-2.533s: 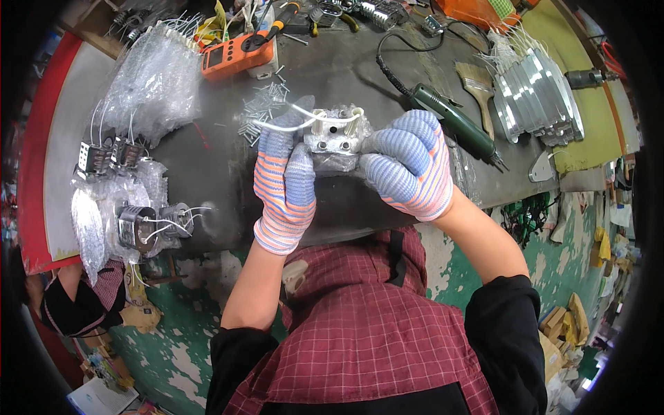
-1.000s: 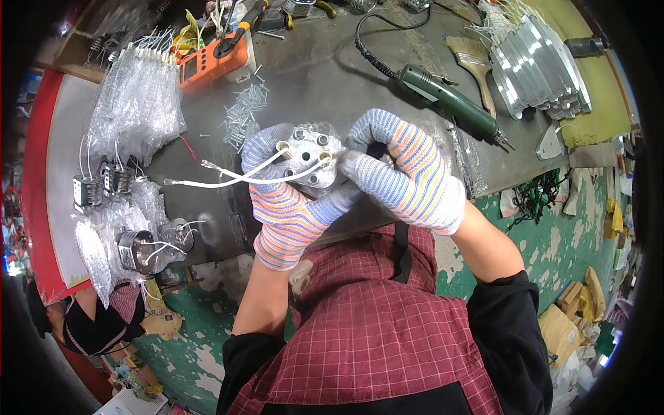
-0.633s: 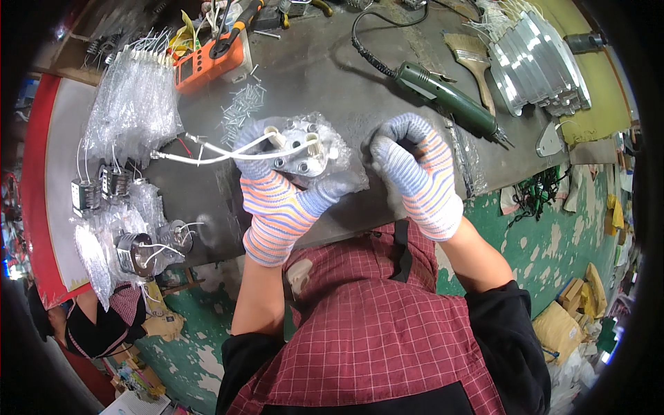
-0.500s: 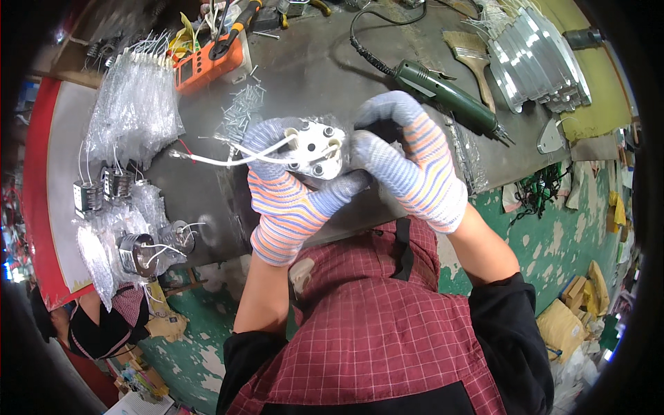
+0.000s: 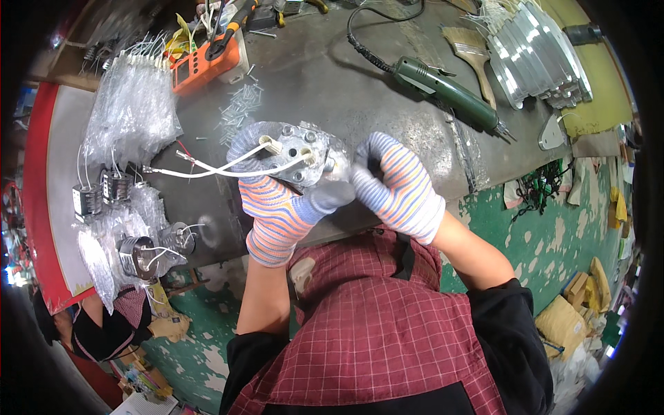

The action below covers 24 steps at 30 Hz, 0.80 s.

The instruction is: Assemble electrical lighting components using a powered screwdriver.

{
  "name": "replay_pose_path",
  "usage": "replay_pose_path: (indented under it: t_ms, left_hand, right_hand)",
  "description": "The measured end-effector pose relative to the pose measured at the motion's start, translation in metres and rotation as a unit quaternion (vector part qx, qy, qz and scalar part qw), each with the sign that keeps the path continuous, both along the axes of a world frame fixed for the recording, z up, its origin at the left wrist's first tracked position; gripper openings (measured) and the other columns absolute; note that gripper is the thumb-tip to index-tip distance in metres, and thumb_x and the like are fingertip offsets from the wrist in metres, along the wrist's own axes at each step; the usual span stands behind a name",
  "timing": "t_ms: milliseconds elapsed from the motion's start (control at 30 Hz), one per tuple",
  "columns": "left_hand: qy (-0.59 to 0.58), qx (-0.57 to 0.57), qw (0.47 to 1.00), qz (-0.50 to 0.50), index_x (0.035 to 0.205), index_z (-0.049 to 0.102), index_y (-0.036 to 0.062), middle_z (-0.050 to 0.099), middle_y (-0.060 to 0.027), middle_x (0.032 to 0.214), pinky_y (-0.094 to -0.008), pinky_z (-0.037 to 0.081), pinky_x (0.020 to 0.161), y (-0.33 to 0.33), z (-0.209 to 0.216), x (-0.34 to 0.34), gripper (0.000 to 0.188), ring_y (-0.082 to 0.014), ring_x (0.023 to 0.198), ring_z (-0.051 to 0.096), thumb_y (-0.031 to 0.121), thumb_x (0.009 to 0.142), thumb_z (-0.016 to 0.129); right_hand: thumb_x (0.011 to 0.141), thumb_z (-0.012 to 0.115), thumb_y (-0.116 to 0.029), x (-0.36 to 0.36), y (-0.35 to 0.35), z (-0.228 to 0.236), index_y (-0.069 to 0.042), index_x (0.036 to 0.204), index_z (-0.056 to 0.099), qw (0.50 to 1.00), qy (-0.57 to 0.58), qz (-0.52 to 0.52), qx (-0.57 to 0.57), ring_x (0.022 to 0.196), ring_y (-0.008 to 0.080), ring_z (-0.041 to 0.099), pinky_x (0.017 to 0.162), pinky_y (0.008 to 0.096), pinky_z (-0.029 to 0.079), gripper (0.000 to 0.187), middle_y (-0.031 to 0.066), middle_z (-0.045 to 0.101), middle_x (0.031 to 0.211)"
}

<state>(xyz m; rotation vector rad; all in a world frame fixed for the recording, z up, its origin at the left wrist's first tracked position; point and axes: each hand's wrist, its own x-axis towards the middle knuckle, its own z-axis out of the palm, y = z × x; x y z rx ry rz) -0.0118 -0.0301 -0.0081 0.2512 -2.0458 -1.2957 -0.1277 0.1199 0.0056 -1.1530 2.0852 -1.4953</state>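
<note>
My left hand point(image 5: 277, 214), in a striped knit glove, is wrapped round a silvery metal fitting point(image 5: 297, 153) with round holes in its face. From the fitting two white wires point(image 5: 228, 168) run to the left and cross each other; their tips are bare or metal-ended. At the fitting's right side is my right hand point(image 5: 401, 183), gloved alike, its thumb and fingertips pressed together. What lies between those fingertips is hidden. Just beyond my left hand, a pile of small screws point(image 5: 241, 107) lies on the dark metal bench point(image 5: 311, 69).
A green electric screwdriver point(image 5: 449, 97) and a brush point(image 5: 474, 59) lie at the far right, beside stacked silvery strips point(image 5: 536, 59). To the left are an orange meter point(image 5: 207, 66), bubble-wrapped wired parts point(image 5: 131, 104) and black-and-silver cylinders point(image 5: 135, 256). Another person point(image 5: 104, 325) is at lower left.
The fitting has turned in my left hand and shifted slightly left, its face now looking grey instead of white. My right hand has dropped a little toward me and moved slightly left.
</note>
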Motion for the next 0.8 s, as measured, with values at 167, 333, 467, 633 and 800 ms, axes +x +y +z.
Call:
replay_pose_path:
  t_ms: [167,333,467,633,800]
  left_hand:
    - [0.018,0.140,0.990,0.004,0.144,0.032,0.0075,0.051,-0.0082,0.125,-0.0342,0.050,0.094,0.009,0.011,-0.001,0.093,-0.0202,0.107,0.057,0.009,0.069,0.088]
    - [-0.164,-0.104,0.981,-0.009,0.130,0.048,-0.0004,0.060,-0.0086,0.110,-0.0351,0.052,0.089,-0.001,0.046,0.028,0.074,-0.0188,0.093,0.062,0.014,0.067,0.083]
    - [-0.286,-0.289,0.911,-0.068,0.119,0.059,0.0025,0.062,-0.0122,0.106,-0.0423,0.046,0.095,-0.015,0.037,0.042,0.063,-0.0290,0.096,0.062,0.024,0.065,0.083]
    - [-0.312,-0.392,0.862,-0.074,0.119,0.060,0.0075,0.061,-0.0137,0.107,-0.0472,0.041,0.094,-0.018,-0.015,0.056,0.062,-0.0341,0.104,0.057,0.040,0.068,0.076]
    - [-0.215,-0.267,0.939,-0.021,0.118,0.056,0.0087,0.055,-0.0127,0.117,-0.0505,0.039,0.102,-0.017,-0.010,0.055,0.069,-0.0340,0.111,0.051,0.036,0.061,0.084]
  right_hand:
    - [0.081,0.070,-0.025,0.014,-0.001,0.007,-0.001,0.093,0.060,0.996,0.072,0.042,-0.042,0.078,0.0432,0.058,0.071,0.0474,0.048,0.029,0.0218,0.057,0.085]
    - [0.092,0.063,-0.029,0.037,0.009,0.010,-0.003,0.096,0.061,0.946,-0.212,0.246,0.010,0.086,0.0416,0.064,0.075,0.0444,0.052,0.027,0.0218,0.064,0.092]
    - [0.095,0.058,-0.035,0.046,0.006,0.015,-0.009,0.092,0.064,0.871,-0.028,0.481,0.093,0.085,0.0409,0.064,0.075,0.0487,0.052,0.028,0.0191,0.065,0.092]
    - [0.084,0.063,-0.033,0.019,-0.039,0.039,-0.009,0.107,0.063,0.925,0.296,0.224,-0.082,0.096,0.0323,0.061,0.089,0.0474,0.046,0.033,0.0104,0.063,0.094]
    - [0.081,0.066,-0.045,-0.019,-0.022,-0.030,-0.014,0.101,0.066,0.867,0.433,0.197,0.147,0.088,0.0263,0.060,0.084,0.0427,0.046,0.036,0.0026,0.063,0.089]
